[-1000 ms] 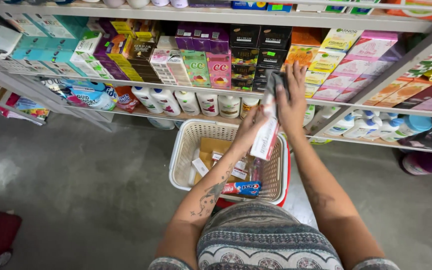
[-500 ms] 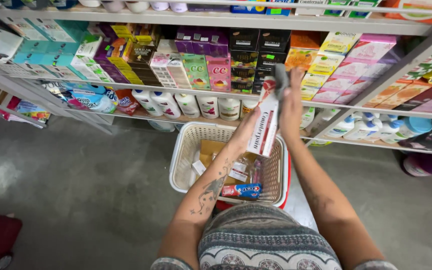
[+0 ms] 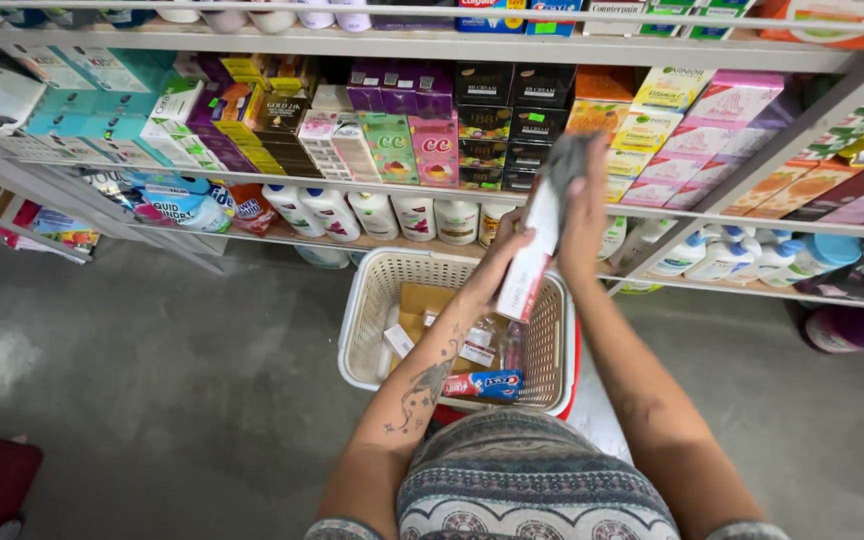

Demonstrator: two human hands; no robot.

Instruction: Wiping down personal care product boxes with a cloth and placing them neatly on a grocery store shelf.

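Long carton (image 3: pixel 535 250): slim white box, red at the lower end, dark at the top; held tilted above the cream basket (image 3: pixel 372 310), in front of the shelf of boxes (image 3: pixel 652 110). Left hand (image 3: pixel 500 262) fingers closed on its lower part; right hand (image 3: pixel 584 205) wraps the upper part.

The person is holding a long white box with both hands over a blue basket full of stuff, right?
Not quite: the basket is cream-coloured, not blue, as the head view shows. The rest holds: the left hand and right hand both hold the long white box above the basket, which has packets and boxes in it.
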